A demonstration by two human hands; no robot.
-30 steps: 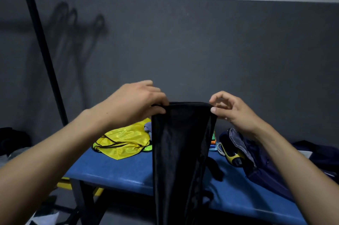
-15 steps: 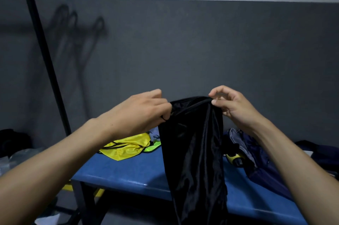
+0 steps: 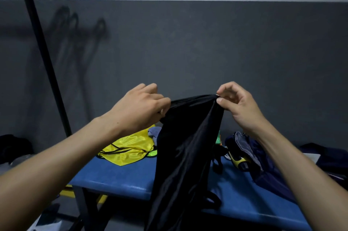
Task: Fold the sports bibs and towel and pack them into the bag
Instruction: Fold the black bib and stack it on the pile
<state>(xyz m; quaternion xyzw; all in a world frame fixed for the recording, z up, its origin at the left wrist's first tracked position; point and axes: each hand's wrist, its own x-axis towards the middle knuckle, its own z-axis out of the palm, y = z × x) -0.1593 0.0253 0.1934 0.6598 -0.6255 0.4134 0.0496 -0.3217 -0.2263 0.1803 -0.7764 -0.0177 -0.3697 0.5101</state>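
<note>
Two hands, left hand and right hand, pinch the black bib top edge, now raised and bunched above the desk; yellow bib lies at 9 o'clock; folding is just beginning

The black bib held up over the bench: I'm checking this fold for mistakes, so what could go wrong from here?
The black bib is slick and held only at its top edge by the left hand and right hand; a pinch could slip. Its hanging tail drops past the blue bench edge and may bunch or catch there, spoiling the fold.
</note>
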